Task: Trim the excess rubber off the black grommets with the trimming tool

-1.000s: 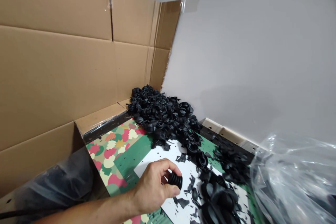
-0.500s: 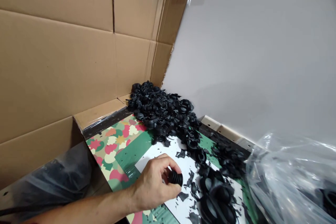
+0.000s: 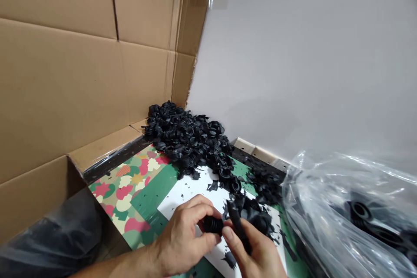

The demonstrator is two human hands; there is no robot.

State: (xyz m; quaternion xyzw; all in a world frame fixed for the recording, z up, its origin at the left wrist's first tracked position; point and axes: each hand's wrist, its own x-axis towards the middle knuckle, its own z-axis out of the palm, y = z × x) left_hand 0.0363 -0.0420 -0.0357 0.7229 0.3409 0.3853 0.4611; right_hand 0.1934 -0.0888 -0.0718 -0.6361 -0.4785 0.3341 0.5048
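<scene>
Pinched between the thumb and fingers of my left hand (image 3: 189,230) is a small black ribbed rubber bellows (image 3: 212,225), held over the white sheet (image 3: 189,189). My right hand (image 3: 254,247) is closed beside it, its thumb and fingertip at the right end of the bellows. A dark, flat strip (image 3: 237,221) runs through the right hand and sticks up past the fingers; I cannot tell what exactly it is. Just beyond that hand lie larger black rubber parts (image 3: 257,217), partly hidden by it. Torn black scraps (image 3: 213,185) are scattered over the sheet.
A big heap of black rubber pieces (image 3: 192,139) lies at the back, against the cardboard (image 3: 81,78) and the grey wall (image 3: 293,61). On the right, a clear plastic bag (image 3: 312,191) holds black rings. Dark plastic (image 3: 55,234) fills the lower left.
My right hand has come into view from below with a dark strip in it and met the bellows in my left hand. The camera view has turned slightly right.
</scene>
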